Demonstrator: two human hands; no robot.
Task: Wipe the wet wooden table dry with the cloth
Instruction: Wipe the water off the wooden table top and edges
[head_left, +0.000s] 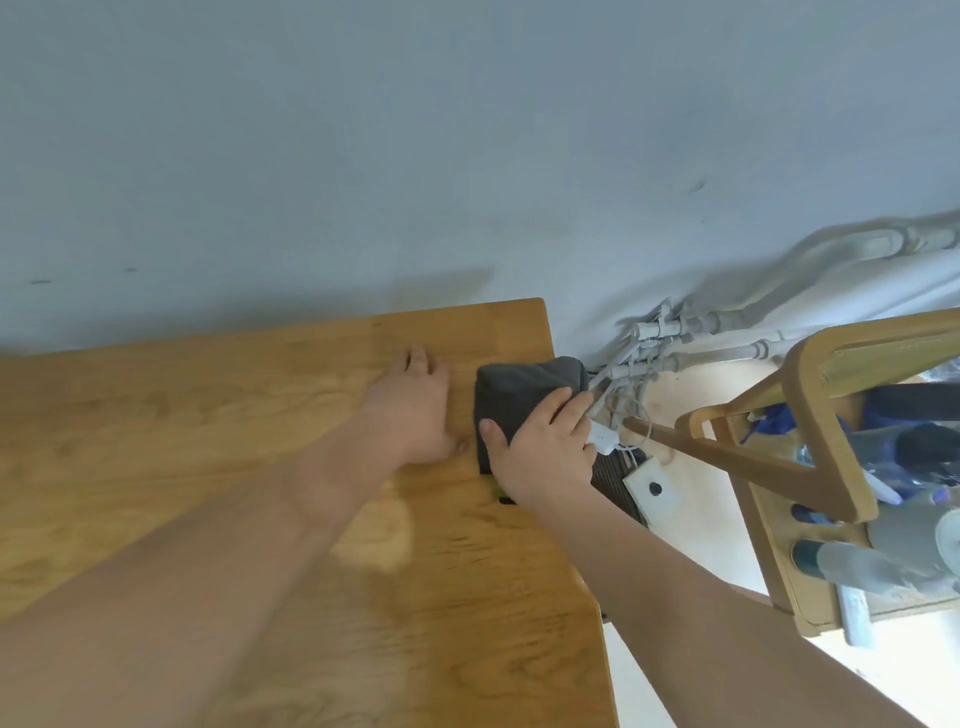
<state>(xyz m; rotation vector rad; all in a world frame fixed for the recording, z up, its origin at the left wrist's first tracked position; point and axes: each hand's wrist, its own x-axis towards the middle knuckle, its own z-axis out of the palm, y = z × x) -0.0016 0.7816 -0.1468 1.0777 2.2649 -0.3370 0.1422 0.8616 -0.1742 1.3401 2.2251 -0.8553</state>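
Observation:
A folded dark grey cloth (514, 395) lies at the far right edge of the wooden table (208, 441). My right hand (545, 447) lies over the cloth's near right part, thumb along its left side and fingers curled over the right edge, gripping it. My left hand (415, 410) rests flat on the wood just left of the cloth, fingers straight and pointing away. A paler glossy patch (379, 540) shows on the wood between my forearms.
The table stands against a grey wall (363, 156). Right of it, white pipes (675, 343), cables and a white adapter (649, 486) sit low down. A wooden rack (810, 519) holding bottles and tubes stands at the right.

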